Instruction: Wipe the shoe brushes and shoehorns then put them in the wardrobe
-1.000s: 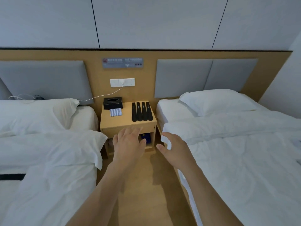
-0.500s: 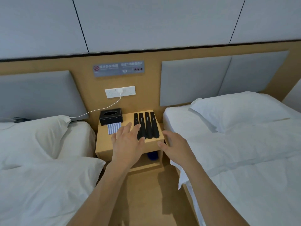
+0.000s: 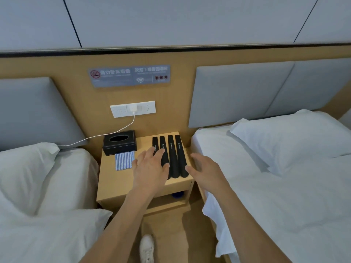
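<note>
Nightstand (image 3: 121, 179) shoehorns (image 3: 175, 154) (labelled "Shoehorn").

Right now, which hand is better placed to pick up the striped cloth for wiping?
The left hand. It hangs open over the nightstand, close beside the striped cloth. The right hand is open too, but sits beyond the black shoehorns, near the bed.

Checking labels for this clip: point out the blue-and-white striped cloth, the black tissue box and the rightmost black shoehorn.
Blue-and-white striped cloth (image 3: 123, 161), head view, middle of the folded fabric.
Black tissue box (image 3: 119, 142), head view, top face beside the oval opening.
Rightmost black shoehorn (image 3: 180, 154), head view, mid-length of its upper surface.
</note>
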The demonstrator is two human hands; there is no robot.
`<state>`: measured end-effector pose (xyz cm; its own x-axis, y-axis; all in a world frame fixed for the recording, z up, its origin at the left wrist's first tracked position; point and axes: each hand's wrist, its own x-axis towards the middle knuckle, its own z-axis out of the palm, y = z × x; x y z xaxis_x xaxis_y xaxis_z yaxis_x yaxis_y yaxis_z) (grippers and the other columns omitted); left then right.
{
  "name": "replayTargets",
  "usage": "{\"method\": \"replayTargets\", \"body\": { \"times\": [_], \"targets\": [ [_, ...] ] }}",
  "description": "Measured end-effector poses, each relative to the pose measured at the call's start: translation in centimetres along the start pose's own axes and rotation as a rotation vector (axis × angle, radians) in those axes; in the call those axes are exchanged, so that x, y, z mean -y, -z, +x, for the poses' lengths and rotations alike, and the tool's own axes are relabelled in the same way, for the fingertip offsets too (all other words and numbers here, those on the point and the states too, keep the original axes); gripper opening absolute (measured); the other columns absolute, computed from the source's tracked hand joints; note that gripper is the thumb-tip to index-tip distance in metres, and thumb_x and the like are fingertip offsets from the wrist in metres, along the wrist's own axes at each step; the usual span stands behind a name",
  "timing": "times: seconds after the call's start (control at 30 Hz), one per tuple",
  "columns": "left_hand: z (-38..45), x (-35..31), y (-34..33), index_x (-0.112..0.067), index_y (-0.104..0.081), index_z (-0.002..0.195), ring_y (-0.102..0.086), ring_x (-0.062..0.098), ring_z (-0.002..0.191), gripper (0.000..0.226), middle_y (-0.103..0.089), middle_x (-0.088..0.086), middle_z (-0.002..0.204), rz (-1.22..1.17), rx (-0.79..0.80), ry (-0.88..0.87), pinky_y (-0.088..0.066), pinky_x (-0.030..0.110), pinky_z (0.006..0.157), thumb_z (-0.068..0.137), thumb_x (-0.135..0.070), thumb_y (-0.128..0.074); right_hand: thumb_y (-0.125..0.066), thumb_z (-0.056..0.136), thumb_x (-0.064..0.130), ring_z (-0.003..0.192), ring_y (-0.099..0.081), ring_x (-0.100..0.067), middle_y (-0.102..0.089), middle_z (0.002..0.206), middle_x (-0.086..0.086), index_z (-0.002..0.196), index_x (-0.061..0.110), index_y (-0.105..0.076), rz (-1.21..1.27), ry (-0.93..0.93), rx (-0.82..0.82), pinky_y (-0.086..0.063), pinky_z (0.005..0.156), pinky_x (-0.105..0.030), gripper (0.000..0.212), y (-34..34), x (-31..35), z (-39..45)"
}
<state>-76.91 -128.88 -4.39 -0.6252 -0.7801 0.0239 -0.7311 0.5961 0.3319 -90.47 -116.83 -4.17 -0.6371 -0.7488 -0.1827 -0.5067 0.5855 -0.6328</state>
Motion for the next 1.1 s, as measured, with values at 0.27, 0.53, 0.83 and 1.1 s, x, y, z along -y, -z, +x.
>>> {"method": "replayTargets", "body": {
  "times": [0.27, 0.53, 0.83, 1.1],
  "targets": [
    [12.6, 4.4, -2.7, -0.034, -0.033, 0.145, -0.030, 0.024, 0.143, 0.051, -0.032, -0.002, 0.156, -0.031, 0.139, -0.010, -0.028, 0.049, 0.114, 0.097, -0.044, -0.047, -0.058, 0.097, 0.044, 0.135, -0.047, -0.016, -0.043, 0.152, 0.009, 0.145, 0.037, -0.039, 0.000, -0.148, 0.018, -0.041, 0.106, -0.031, 0.053, -2.8, 1.8, 11.4],
    [21.1, 9.4, -8.0, -0.027, -0.036, 0.146, -0.042, 0.026, 0.132, 0.050, -0.039, 0.002, 0.149, -0.162, 0.397, 0.057, -0.040, 0.046, 0.108, 0.098, -0.036, -0.049, -0.057, 0.097, 0.043, 0.127, -0.052, -0.020, -0.052, 0.142, 0.004, 0.137, 0.031, -0.048, 0.142, -0.404, 0.106, -0.047, 0.104, -0.035, 0.043, -7.1, -1.1, 20.3],
    [26.4, 12.7, -18.8, -0.018, -0.032, 0.148, -0.047, 0.028, 0.128, 0.063, -0.048, 0.010, 0.142, -0.358, 0.577, 0.322, -0.039, 0.035, 0.104, 0.093, -0.031, -0.060, -0.066, 0.094, 0.033, 0.111, -0.058, -0.020, -0.059, 0.123, 0.002, 0.132, 0.024, -0.054, 0.201, -0.587, 0.185, -0.051, 0.098, -0.035, 0.041, -12.8, -9.4, 29.5],
    [29.5, 14.4, -28.0, -0.009, -0.041, 0.132, -0.054, 0.028, 0.117, 0.057, -0.054, 0.012, 0.129, -0.316, 0.599, 0.631, -0.049, 0.036, 0.089, 0.086, -0.031, -0.069, -0.073, 0.088, 0.028, 0.103, -0.064, -0.022, -0.064, 0.114, -0.003, 0.132, 0.021, -0.053, 0.093, -0.658, 0.189, -0.053, 0.079, -0.030, 0.049, -19.5, -16.1, 36.2]
  ]
}}
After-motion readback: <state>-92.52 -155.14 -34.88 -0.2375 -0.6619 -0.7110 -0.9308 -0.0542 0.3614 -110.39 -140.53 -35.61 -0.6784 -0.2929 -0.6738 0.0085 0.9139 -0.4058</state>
